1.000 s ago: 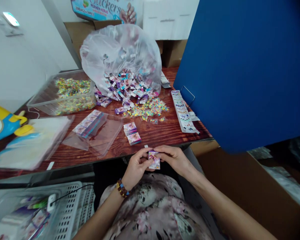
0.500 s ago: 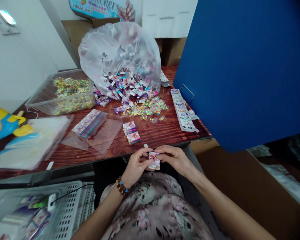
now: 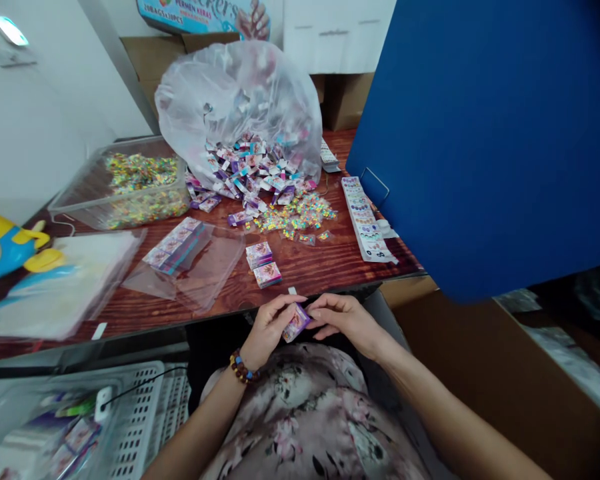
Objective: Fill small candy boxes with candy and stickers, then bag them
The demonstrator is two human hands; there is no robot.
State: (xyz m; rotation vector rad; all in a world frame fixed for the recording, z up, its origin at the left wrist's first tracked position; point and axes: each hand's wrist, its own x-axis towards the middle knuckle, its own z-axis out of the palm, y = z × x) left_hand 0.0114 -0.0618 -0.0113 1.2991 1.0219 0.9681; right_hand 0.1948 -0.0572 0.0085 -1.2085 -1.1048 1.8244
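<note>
My left hand (image 3: 273, 327) grips a small purple-and-pink printed box (image 3: 296, 323), which tilts across the gap between my hands. My right hand (image 3: 343, 319) is close by, its fingertips at the box's right end. A beaded bracelet (image 3: 243, 367) circles my left wrist. Two similar boxes (image 3: 259, 255) (image 3: 267, 275) lie on the wooden table (image 3: 320, 263) just beyond my hands. Farther left, a transparent plastic bag (image 3: 185, 263) holds a row of boxes (image 3: 173, 243). A large plastic sack (image 3: 235, 100) spills a heap of boxes (image 3: 250, 175).
A transparent tub of colourful small pieces (image 3: 123, 193) stands at the table's left. Loose pieces (image 3: 295, 220) and a printed sheet strip (image 3: 367, 220) lie nearby. A blue board (image 3: 480, 133) looms right, above a cardboard box (image 3: 480, 380). A white plastic basket (image 3: 140, 420) sits low left.
The small box has turned from nearly upright to a slanted position. My right fingers have eased back to its right end. The view has shifted slightly.
</note>
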